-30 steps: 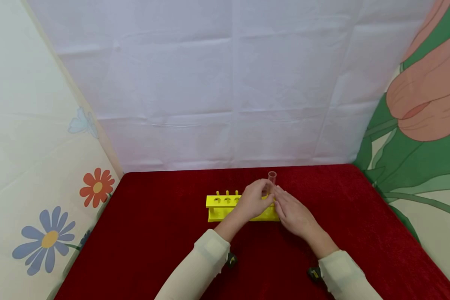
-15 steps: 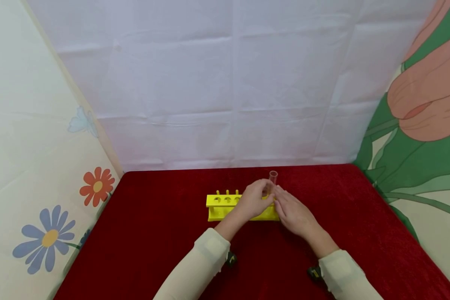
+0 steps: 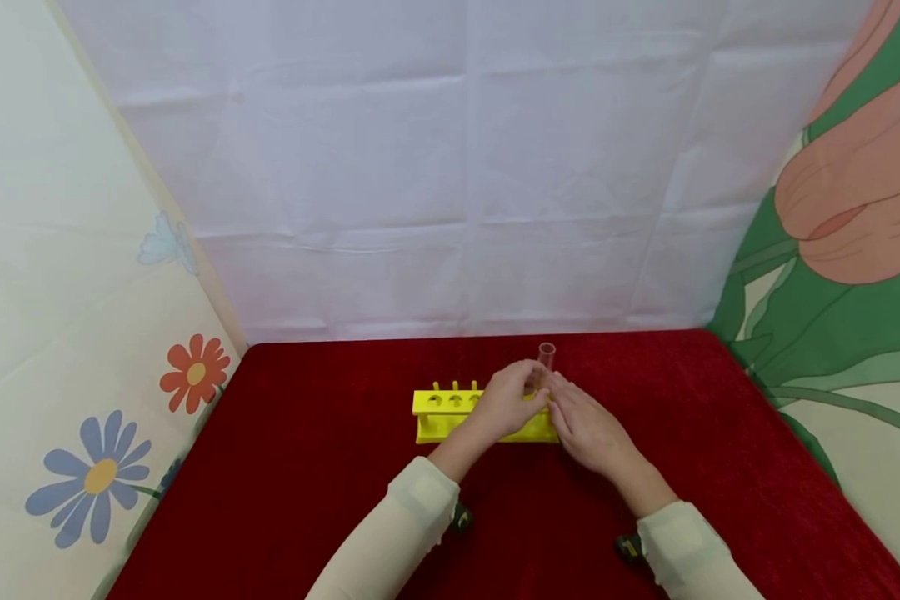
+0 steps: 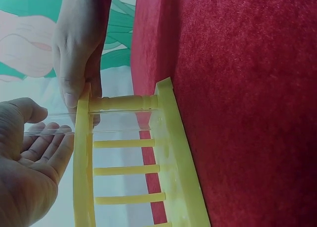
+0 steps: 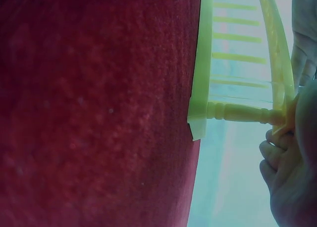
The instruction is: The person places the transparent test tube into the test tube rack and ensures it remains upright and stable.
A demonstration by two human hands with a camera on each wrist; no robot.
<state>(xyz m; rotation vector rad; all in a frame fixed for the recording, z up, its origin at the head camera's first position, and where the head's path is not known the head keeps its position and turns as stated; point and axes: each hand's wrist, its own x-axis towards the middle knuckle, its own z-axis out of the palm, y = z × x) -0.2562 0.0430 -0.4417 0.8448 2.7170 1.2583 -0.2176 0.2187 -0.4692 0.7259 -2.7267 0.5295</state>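
Note:
A clear test tube (image 3: pixel 546 357) stands upright in the right end of a yellow test tube rack (image 3: pixel 435 404). My left hand (image 3: pixel 506 404) is around the tube's upper part, above the rack's top plate. In the left wrist view the left hand's thumb (image 4: pixel 34 111) is apart from its loosely extended fingers (image 4: pixel 42 148), with the tube between them. My right hand (image 3: pixel 588 425) grips the rack's right end. Its thumb lies on the top plate and its fingers (image 5: pixel 272 162) curl beneath, beside the end post (image 5: pixel 242 112).
The rack stands on a red velvet-covered table (image 3: pixel 330 500), with yellow pegs (image 3: pixel 454 386) along its back. A white cloth backdrop (image 3: pixel 450 208) hangs behind. Flower-printed panels (image 3: pixel 97 479) flank both sides. Dark wrist cameras (image 3: pixel 628 547) sit below the cuffs.
The tube's top has shifted very slightly to the right since one second ago. Both hands and the rack hold nearly the same positions.

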